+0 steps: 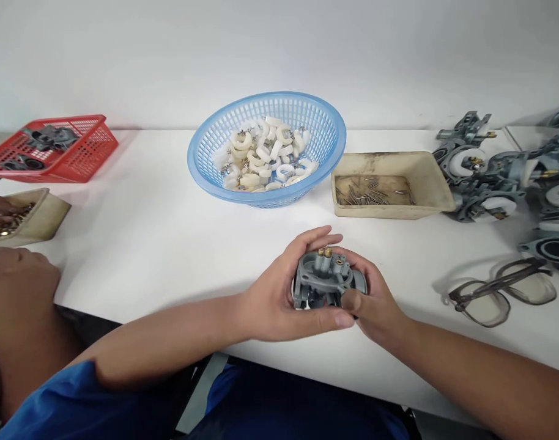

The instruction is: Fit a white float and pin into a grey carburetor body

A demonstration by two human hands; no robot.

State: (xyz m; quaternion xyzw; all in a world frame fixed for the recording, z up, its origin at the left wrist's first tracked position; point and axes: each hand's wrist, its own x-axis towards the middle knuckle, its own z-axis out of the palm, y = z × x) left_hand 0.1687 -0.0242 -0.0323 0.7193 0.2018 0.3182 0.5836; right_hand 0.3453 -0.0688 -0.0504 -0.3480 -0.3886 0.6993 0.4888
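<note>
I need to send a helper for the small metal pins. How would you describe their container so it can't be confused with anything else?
On the white table, look just right of the round blue basket of white plastic pieces. There sits a shallow, stained beige tray holding thin metal pins; it is rectangular and solid-walled, unlike the meshed baskets.

Both forearms bare, no watch, rings or gloves visible. Left hand (279, 299) and right hand (373, 302) bare, nails short. Left upper arm: short blue sleeve (73, 397), plain fabric, no markings seen. Lap/torso: same blue garment (279, 403), w/ a lighter grey strip (201, 391) running diagonally across it.
</note>
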